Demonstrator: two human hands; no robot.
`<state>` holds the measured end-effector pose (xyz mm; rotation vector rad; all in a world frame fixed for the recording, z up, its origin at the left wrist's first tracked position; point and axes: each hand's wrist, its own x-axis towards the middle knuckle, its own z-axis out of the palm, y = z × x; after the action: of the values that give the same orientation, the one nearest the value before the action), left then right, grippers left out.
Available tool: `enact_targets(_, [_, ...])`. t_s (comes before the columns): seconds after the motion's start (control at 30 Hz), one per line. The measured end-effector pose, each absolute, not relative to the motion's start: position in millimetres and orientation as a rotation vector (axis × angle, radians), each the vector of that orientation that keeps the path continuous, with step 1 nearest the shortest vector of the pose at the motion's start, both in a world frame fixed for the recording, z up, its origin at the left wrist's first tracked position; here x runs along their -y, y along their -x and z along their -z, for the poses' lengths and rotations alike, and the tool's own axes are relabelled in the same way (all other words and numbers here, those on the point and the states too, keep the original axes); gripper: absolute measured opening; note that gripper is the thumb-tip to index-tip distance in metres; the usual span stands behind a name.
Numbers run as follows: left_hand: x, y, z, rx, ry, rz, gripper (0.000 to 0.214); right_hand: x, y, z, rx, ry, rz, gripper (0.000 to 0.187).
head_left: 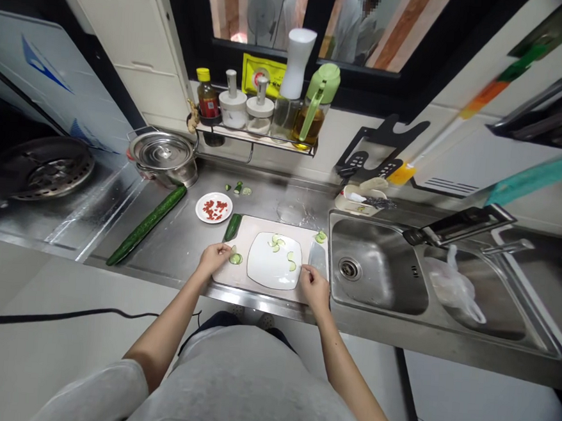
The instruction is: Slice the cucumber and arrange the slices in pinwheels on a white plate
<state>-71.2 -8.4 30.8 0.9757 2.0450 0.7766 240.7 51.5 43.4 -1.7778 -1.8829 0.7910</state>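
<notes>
A white square plate (267, 270) lies on a pale cutting board (238, 277), with several thin cucumber slices (275, 242) arranged near its top and right side. My left hand (214, 258) is closed in a pinch at the board's left edge, holding a cucumber slice (233, 249) just above a small pile of slices (236, 259). A cut piece of cucumber (232, 227) rests at the board's upper left corner. Fingers pinched together, my right hand (314, 288) is at the plate's right rim. Beside it lies a knife blade (317, 255); its handle is hidden.
More slices (320, 237) sit at the board's upper right. Behind is a small plate of red pieces (214, 208). Left lie a whole cucumber (148, 224) and a lidded pot (163, 154). A sink (377, 268) adjoins right; a condiment rack (257, 135) hangs behind.
</notes>
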Motion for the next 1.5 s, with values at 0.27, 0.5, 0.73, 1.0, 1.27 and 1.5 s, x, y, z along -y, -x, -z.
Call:
enact_targets(0.27, [1, 64, -88, -1.404, -1.078, -0.892, 0.029, -55, -182, -96, 1.996, 1.281, -1.047, 0.037])
enact_targets(0.5, [-6, 47, -114, -1.273, -1.125, -0.762, 0.028, -51, -141, -120, 1.792, 1.079, -1.607, 0.02])
enact_targets(0.73, [-3, 30, -104, -1.242, -0.966, -0.861, 0.035, -50, -146, -113, 1.302, 1.259, -2.041, 0.02])
enact_targets(1.0, [7, 6, -92, -1.185, -0.422, -0.78, 0.052, -48, -152, -114, 1.277, 1.247, -1.928, 0.02])
enact_targets(1.27, [5, 2, -99, -1.043, -0.264, -0.915, 0.034, -45, -159, -110, 1.383, 1.232, -1.827, 0.022])
enact_targets(1.5, [6, -6, -98, -1.195, -0.523, -1.085, 0.037, -40, -162, -110, 1.32, 1.206, -1.847, 0.02])
